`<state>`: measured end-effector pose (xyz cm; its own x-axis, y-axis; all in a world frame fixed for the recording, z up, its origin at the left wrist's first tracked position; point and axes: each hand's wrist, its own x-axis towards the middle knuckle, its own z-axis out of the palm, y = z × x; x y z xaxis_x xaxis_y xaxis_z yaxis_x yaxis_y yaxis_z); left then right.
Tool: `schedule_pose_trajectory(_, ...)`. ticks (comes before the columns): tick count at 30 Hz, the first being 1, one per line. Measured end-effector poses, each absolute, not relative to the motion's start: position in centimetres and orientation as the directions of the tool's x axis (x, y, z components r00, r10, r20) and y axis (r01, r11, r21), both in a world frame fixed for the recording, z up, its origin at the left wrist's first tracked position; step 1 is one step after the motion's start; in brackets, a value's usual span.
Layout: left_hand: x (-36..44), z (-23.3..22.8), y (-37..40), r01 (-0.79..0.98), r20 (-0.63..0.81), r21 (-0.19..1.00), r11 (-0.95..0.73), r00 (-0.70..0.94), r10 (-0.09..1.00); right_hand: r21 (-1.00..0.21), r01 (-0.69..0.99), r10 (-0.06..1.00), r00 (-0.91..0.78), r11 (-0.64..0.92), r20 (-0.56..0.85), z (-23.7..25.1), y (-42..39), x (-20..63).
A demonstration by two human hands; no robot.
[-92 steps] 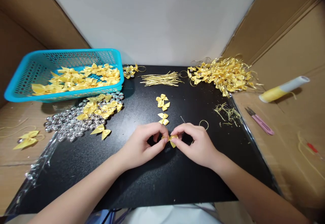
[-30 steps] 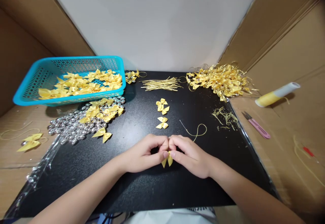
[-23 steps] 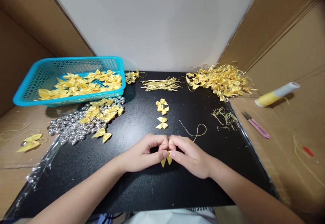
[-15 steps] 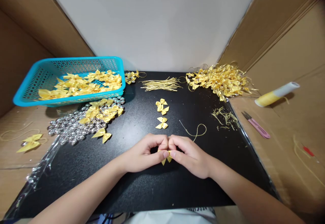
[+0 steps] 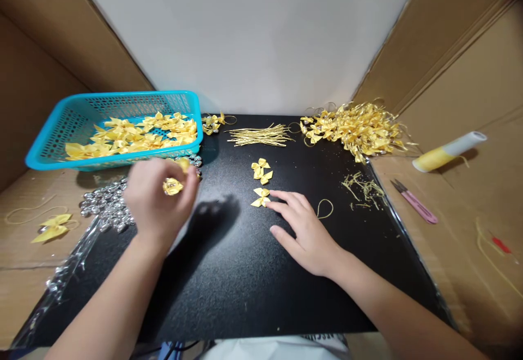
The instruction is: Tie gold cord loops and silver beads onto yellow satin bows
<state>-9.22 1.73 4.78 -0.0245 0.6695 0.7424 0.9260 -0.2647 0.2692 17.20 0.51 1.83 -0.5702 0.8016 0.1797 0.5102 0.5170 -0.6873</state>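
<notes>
My left hand is raised over the silver beads and the loose yellow bows beside them. It is smeared by motion, with the fingers curled toward the thumb. A yellow ribbon bow shows in the gap between them; whether it is held or lies behind the hand I cannot tell. My right hand is open, palm down, its fingertips at the right edge of another yellow bow on the black tabletop. Just beyond lie more bows. A gold cord loop shows behind my right hand.
A blue basket of yellow bows stands at the back left. Gold cords lie at the back middle, with a heap of finished bows on loops to their right. Cord scraps, pink-handled snips and a tube are at the right.
My hands have parted from the bow they pinched together. My left hand has swung left and up over the beads; my right hand has opened and reached forward to a bow.
</notes>
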Motion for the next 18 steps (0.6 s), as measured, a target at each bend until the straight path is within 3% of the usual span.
schedule_pose_trajectory(2, -10.8, 5.0, 2.1, 0.979, 0.755, 0.192, -0.066, -0.104, 0.647, -0.570, 0.599, 0.776, -0.620, 0.563, 0.116, 1.6, 0.5, 17.0)
schedule_pose_trajectory(4, -11.1, 4.9, 2.3, 0.986, 0.739, 0.168, -0.024, -0.110, 0.665, -0.488, 0.637, 0.752, -0.656, 0.597, 0.065, 1.4, 0.4, 16.8)
schedule_pose_trajectory(7, -9.6, 4.3, 2.3, 0.982, 0.714, 0.148, -0.117, -0.024, 0.700, -0.437, 0.660, 0.744, -0.668, 0.611, 0.032, 1.2, 0.5, 16.6)
schedule_pose_trajectory(11, -6.6, 3.5, 2.0, 0.928, 0.561, 0.138, -0.346, 0.215, 0.800, -0.430, 0.662, 0.746, -0.665, 0.614, 0.040, 1.3, 0.5, 16.7)
schedule_pose_trajectory(18, -5.4, 2.3, 1.7, 0.776, 0.226, 0.325, -0.540, 0.491, 0.841, -0.509, 0.577, 0.708, -0.700, 0.638, 0.094, 1.6, 0.5, 17.2)
